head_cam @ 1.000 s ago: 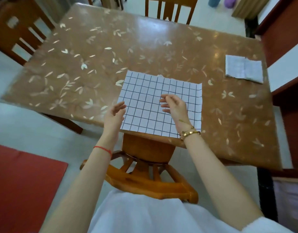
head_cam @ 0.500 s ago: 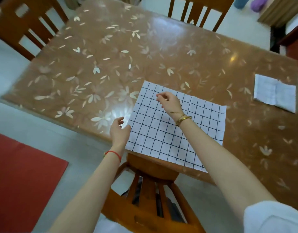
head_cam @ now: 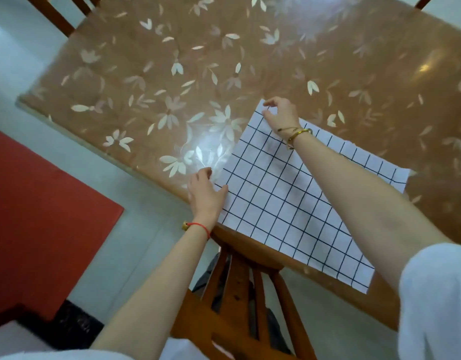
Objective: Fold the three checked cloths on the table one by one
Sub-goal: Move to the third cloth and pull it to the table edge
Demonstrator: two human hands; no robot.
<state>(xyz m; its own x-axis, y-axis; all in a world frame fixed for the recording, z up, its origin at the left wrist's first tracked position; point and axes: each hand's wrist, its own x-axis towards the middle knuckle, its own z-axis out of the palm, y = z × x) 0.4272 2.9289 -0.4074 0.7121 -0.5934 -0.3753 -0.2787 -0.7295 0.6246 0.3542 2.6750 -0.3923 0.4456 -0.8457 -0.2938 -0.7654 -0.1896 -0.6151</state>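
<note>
The checked cloth (head_cam: 289, 203) lies flat at the near edge of the worktop (head_cam: 151, 55), right grip (head_cam: 282, 113) pinching its far-left corner, left grip (head_cam: 206, 193) pinching its left edge, apparently to fold that side over.

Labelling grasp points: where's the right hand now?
Head view: the right hand is centre-frame, pinching the far-left corner of the checked cloth spread at the near edge of the table.

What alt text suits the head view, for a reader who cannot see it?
A person's right hand pinches the far left corner of a flat checked cloth on a brown flower-patterned table, while the left hand touches the cloth's left edge nearer the body.
</note>
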